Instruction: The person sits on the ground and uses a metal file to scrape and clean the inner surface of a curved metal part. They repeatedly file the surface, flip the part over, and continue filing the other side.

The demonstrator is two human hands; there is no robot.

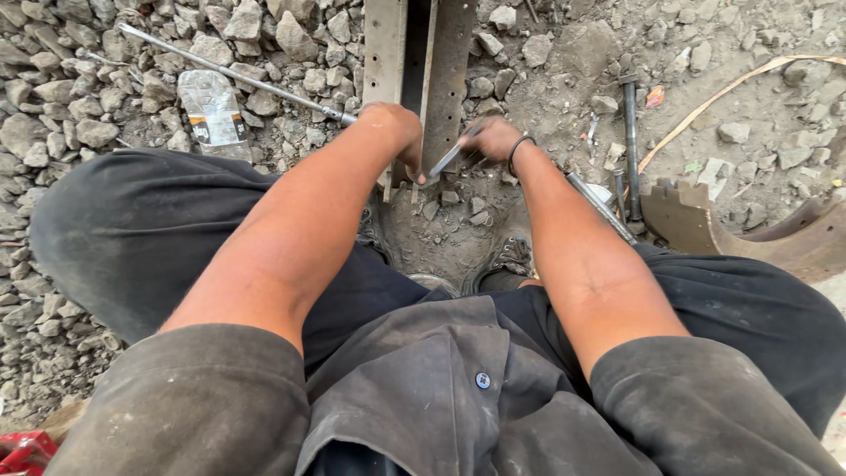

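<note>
I squat over dusty, stony ground. My left hand [395,132] is curled down against the near end of a long rusty metal channel [458,62] that runs away from me. My right hand [493,141], with a dark band on its wrist, grips a slim grey metal tool [445,161] whose tip points toward the left hand at the channel's end. What the left fingers hold is hidden by the wrist.
A crushed plastic bottle [214,113] and a long thin rod [238,78] lie on the gravel at left. At right lie a dark bolt-like bar [631,132], a shiny rod [599,207], a curved rusty metal piece [758,242] and a tan strap [731,88]. My shoe [507,260] is below the hands.
</note>
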